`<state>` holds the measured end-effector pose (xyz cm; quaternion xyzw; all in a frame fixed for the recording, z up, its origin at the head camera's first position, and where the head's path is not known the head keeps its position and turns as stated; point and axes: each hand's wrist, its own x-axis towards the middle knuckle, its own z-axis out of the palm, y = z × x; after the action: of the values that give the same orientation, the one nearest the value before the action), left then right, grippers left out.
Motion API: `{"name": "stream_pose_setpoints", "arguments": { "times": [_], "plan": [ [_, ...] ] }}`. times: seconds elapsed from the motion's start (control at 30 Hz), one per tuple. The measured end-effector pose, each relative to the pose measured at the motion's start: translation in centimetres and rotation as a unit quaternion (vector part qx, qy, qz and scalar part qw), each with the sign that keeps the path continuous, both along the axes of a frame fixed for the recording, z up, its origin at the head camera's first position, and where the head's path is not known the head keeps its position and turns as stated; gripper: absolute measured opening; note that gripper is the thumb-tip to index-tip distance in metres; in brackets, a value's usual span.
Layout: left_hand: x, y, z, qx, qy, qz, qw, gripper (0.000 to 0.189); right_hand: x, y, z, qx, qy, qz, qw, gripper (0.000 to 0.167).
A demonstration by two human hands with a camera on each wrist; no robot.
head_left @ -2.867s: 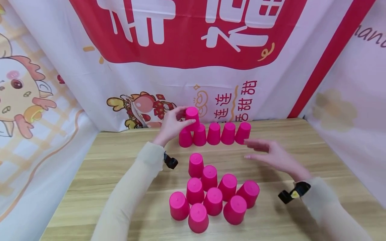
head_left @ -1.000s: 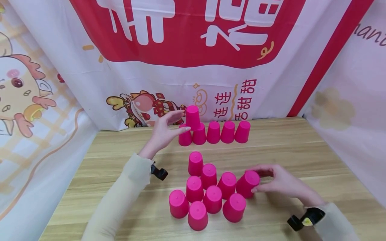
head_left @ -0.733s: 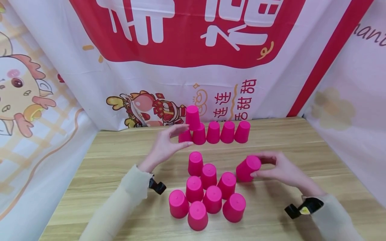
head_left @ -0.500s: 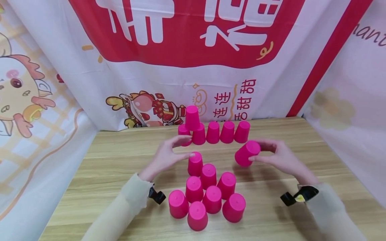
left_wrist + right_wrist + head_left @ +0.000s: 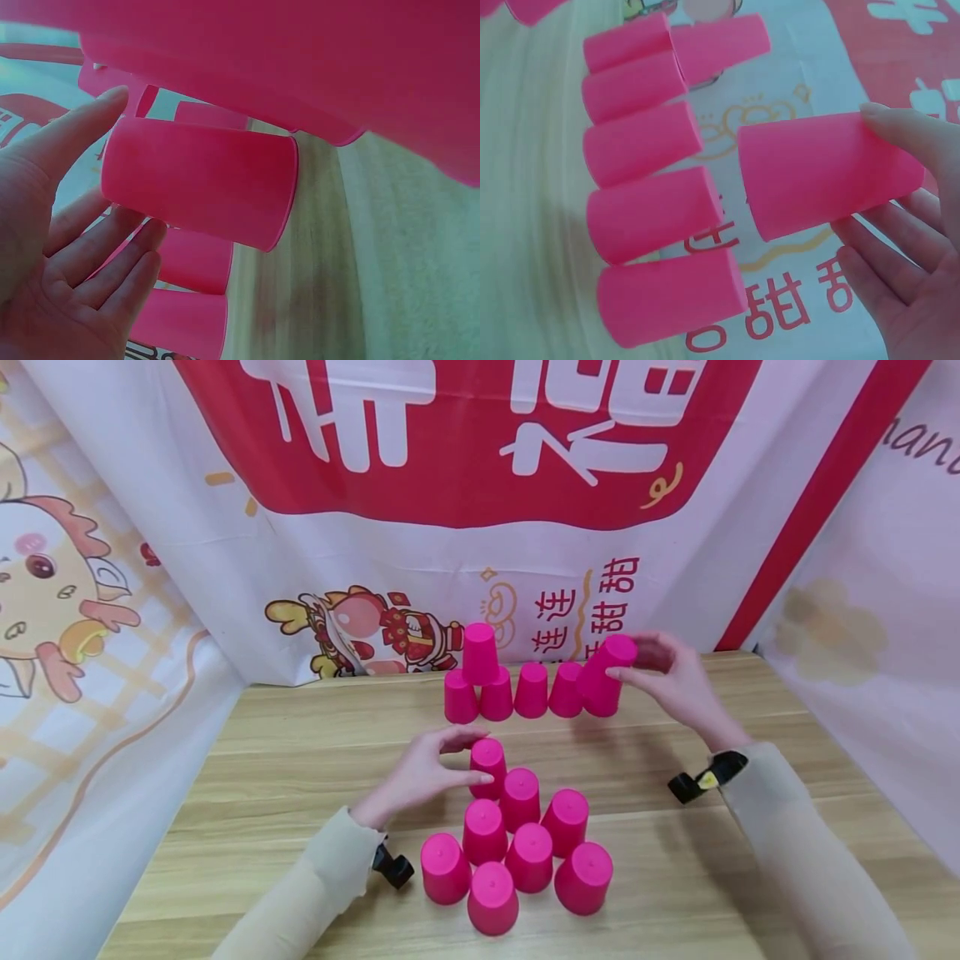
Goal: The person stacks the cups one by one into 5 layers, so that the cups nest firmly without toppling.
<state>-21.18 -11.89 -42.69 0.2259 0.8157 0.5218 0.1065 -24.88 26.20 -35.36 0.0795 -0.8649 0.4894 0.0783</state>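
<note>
My right hand point(image 5: 675, 683) pinches an upside-down pink plastic cup point(image 5: 606, 662) between thumb and fingers. In the right wrist view this held cup point(image 5: 821, 172) is apart from the row of cups, raised over its right end. My left hand point(image 5: 422, 774) has its thumb and fingers on either side of a standing pink cup point(image 5: 487, 760). In the left wrist view the thumb stays a little clear of that cup point(image 5: 199, 180), while the fingers lie close beside it. Across the back runs a row of upturned cups point(image 5: 532, 691), with one cup point(image 5: 480, 653) stacked on its left end.
Several more upside-down cups point(image 5: 531, 857) stand in a cluster on the wooden table point(image 5: 300, 760), in front of the left hand. A printed cloth backdrop point(image 5: 420, 552) hangs just behind the row, with further cloth on both sides.
My left hand has let go of the stacked cup and come down to a cup at the front. My right hand has taken a cup from the cluster and lifted it to the back row.
</note>
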Motion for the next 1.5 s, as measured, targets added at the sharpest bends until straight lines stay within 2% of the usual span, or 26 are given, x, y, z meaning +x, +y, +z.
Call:
{"name": "stream_pose_setpoints", "arguments": {
  "times": [0.17,0.3,0.47,0.67,0.97,1.17,1.5],
  "plan": [
    [-0.1,0.1,-0.1,-0.006,-0.006,0.001,1.0,0.058,-2.3,0.0,0.2,-0.01,-0.013,-0.014,0.9998,0.07],
    [-0.5,0.1,-0.2,-0.011,-0.013,0.007,0.9998,0.054,-3.6,-0.1,0.2,-0.005,-0.021,-0.015,0.9997,0.071],
    [-0.7,0.0,-0.4,-0.016,-0.013,0.011,0.9997,0.048,-4.6,-0.4,0.0,0.019,-0.031,-0.008,0.9993,0.071],
    [-0.7,0.0,-0.4,-0.018,-0.012,0.009,0.9997,0.049,-5.2,-0.6,-0.3,0.019,-0.028,-0.001,0.9994,0.067],
    [-0.7,0.2,-0.4,-0.015,-0.011,0.008,0.9998,0.048,-5.5,-0.7,-0.5,0.018,-0.055,-0.017,0.9982,0.076],
    [-0.7,0.2,-0.4,-0.02,-0.014,0.014,0.9996,0.048,-5.5,-0.7,-0.5,0.01,-0.049,-0.009,0.9987,0.078],
    [-0.7,0.1,-0.4,-0.024,-0.015,0.017,0.9995,0.048,-3.4,-0.4,1.1,0.012,-0.009,0.0,0.9999,0.085]
  ]
}}
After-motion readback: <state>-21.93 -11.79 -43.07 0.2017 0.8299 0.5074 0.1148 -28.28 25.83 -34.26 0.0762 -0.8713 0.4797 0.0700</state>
